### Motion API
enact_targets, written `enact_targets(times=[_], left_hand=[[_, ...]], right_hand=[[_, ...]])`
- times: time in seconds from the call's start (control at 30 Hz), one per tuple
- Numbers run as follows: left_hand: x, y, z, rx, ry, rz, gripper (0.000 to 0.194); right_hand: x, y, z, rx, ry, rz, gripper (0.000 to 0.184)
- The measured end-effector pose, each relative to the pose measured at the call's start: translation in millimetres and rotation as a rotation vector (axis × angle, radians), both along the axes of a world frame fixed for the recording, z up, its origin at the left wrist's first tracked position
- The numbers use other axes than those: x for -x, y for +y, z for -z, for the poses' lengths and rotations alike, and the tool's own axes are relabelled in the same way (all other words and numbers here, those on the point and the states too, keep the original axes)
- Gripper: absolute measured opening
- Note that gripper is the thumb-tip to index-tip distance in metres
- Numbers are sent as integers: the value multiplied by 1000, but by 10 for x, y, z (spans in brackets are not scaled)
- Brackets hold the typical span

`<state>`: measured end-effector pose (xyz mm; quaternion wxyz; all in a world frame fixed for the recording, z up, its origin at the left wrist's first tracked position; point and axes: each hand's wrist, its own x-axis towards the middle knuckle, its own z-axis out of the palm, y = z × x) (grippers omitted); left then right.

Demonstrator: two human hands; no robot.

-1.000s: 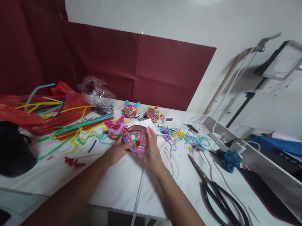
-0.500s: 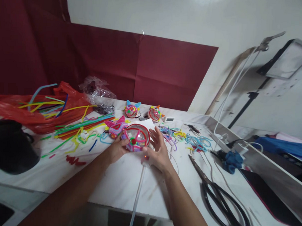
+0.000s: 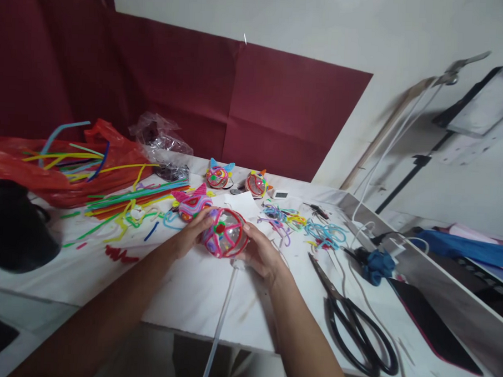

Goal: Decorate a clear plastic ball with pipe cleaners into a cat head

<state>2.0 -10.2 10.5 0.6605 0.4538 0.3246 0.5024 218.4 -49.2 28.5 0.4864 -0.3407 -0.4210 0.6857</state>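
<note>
Between both hands is a clear round ball [image 3: 233, 232] wrapped with red, pink and purple pipe cleaners, a small red-and-green flower shape on its front. My left hand [image 3: 190, 235] grips its left side, fingers partly hidden behind it. My right hand [image 3: 260, 250] is curled round the right side. Just behind my left hand sits a pink pipe-cleaner animal head [image 3: 192, 202] with pointed ears. Below the ball, a long translucent stick [image 3: 223, 315] runs toward the table's front edge; its far end is near my right hand.
Two finished-looking heads, one blue-eared [image 3: 219, 174] and one orange-eared [image 3: 256, 183], stand at the back. Large black scissors [image 3: 354, 326] lie on the right beside cables and a phone-like black slab [image 3: 433, 324]. Pipe cleaners [image 3: 138, 197], a red bag [image 3: 11, 161] and a black container [image 3: 16, 228] fill the left.
My right hand has closed in against the ball's right side, where its fingers were spread before. The ball has turned, so its flower shape sits higher. The camera view has shifted slightly.
</note>
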Motion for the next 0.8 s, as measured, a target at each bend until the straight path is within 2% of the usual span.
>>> enact_targets(times=[0.13,0.33,0.57,0.8], left_hand=[[-35,15,30,-36,-93,-86,47],[-158,-21,72,-106,-200,-23,53],[-160,-41,-5,2,-199,-128,58],[-187,-76,-89,-65,-228,-129,47]], right_hand=[[107,19,65,7,126,88,49],[228,38,104,5,277,269,51],[284,25,197,25,242,276,55],[228,10,201,-52,98,221,69]])
